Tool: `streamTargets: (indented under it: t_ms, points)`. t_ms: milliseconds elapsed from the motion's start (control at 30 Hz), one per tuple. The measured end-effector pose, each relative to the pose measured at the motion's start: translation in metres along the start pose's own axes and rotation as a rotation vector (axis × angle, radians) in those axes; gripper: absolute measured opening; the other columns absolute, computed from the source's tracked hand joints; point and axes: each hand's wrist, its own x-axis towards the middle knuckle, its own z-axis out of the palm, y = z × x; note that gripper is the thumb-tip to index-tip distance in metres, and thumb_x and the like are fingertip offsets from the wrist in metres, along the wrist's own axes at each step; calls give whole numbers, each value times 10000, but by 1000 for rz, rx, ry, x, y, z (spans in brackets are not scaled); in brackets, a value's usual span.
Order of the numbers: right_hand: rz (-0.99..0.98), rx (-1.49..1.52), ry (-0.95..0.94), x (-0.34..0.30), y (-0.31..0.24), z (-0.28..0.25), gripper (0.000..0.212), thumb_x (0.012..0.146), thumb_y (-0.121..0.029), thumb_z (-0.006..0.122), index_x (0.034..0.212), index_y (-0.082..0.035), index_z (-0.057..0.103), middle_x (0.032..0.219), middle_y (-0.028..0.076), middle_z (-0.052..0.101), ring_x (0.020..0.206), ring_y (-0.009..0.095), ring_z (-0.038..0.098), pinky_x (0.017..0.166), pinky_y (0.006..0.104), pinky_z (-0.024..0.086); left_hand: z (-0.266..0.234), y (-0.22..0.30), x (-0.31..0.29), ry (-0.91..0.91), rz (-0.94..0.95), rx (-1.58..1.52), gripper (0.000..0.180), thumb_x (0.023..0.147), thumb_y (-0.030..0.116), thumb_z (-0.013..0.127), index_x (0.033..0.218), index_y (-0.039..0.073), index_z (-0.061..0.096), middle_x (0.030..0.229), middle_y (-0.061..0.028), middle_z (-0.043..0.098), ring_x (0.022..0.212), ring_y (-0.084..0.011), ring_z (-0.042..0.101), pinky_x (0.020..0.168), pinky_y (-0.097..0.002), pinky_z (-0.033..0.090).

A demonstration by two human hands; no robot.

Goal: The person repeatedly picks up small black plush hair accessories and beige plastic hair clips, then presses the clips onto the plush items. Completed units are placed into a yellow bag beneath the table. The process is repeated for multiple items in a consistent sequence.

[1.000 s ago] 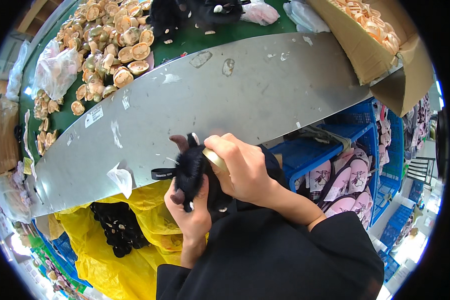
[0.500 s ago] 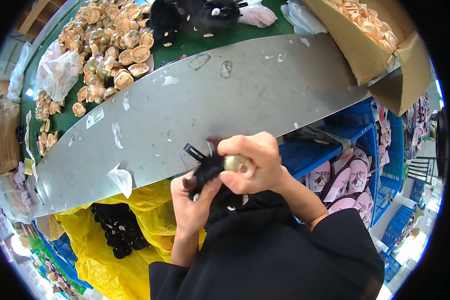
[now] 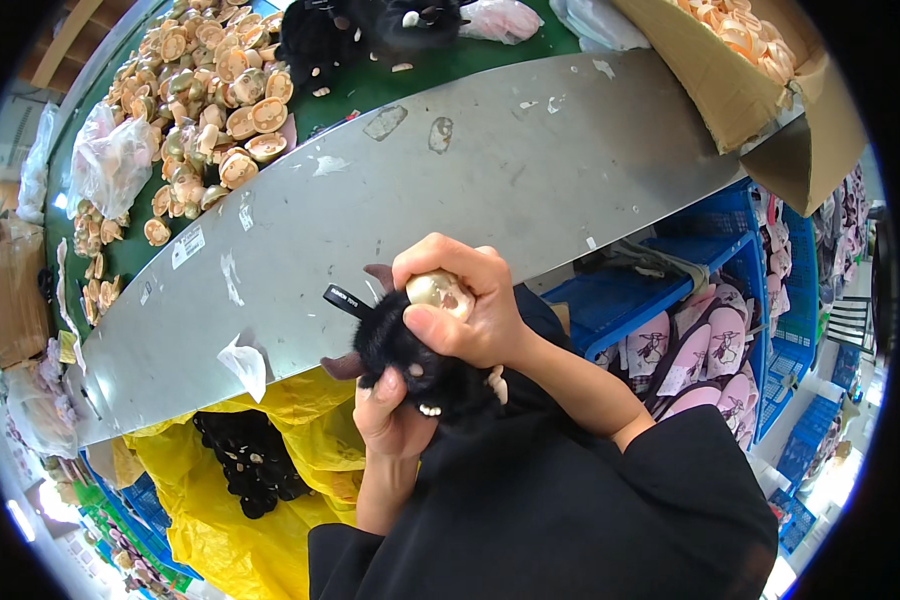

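Note:
A small black plush toy (image 3: 418, 350) with brownish ears and a black fabric tag (image 3: 347, 300) is held in front of my chest, over the near edge of the metal table. My left hand (image 3: 394, 428) grips its lower part, the thumb pressed into the fur. My right hand (image 3: 482, 312) is closed round a shiny gold dome-shaped piece (image 3: 436, 288) with a peach-coloured inside. That piece sits against the toy's upper right side; whether it is fastened there I cannot tell.
The grey metal table (image 3: 390, 190) curves across, a scrap of white plastic (image 3: 245, 366) on it. Beyond are gold-and-peach shells (image 3: 205, 110) and black plush toys (image 3: 400, 30). A cardboard box (image 3: 715, 85) stands far right. A yellow bag (image 3: 195, 510) holds black pieces; blue racks (image 3: 610, 300) hold pink slippers.
Both hands have turned the plush toy, so more of its black body and both ears show. My right hand and the gold piece have moved left and slightly up.

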Motion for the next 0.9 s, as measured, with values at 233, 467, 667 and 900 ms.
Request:
streamTargets:
  t_ms: [233, 467, 667, 900]
  points:
    - [-68, -117, -3, 4, 11, -6, 291, 837, -244, 728, 990, -9, 653, 823, 65, 671, 658, 114, 615, 624, 249, 504, -1, 4, 9, -48, 22, 139, 580, 844, 136, 791, 1342, -35, 546, 1163, -129, 701, 1105, -243, 670, 1028, -371, 504]
    - [-61, -105, 17, 4, 18, -6, 254, 923, -287, 694, 989, -51, 631, 716, 48, 603, 596, 111, 584, 573, 253, 472, 24, 17, 18, 38, 159, 505, 367, 851, 86, 808, 1165, -40, 665, 1073, -84, 720, 1004, -174, 681, 917, -301, 529]
    - [-143, -141, -13, -4, 5, -12, 337, 1042, -328, 543, 1051, -4, 636, 794, 87, 644, 643, 193, 629, 605, 290, 495, 25, 16, 25, 188, 285, 589, 254, 922, 61, 733, 1158, -13, 675, 1095, -48, 703, 983, -128, 641, 908, -283, 496]
    - [-261, -404, 72, 0, 1, -12, 461, 994, -443, 610, 992, 15, 662, 761, 94, 669, 585, 167, 639, 542, 270, 496, 22, 10, 25, 182, 267, 525, 231, 950, 28, 695, 1175, -17, 674, 1121, -58, 697, 1020, -137, 633, 940, -292, 481]
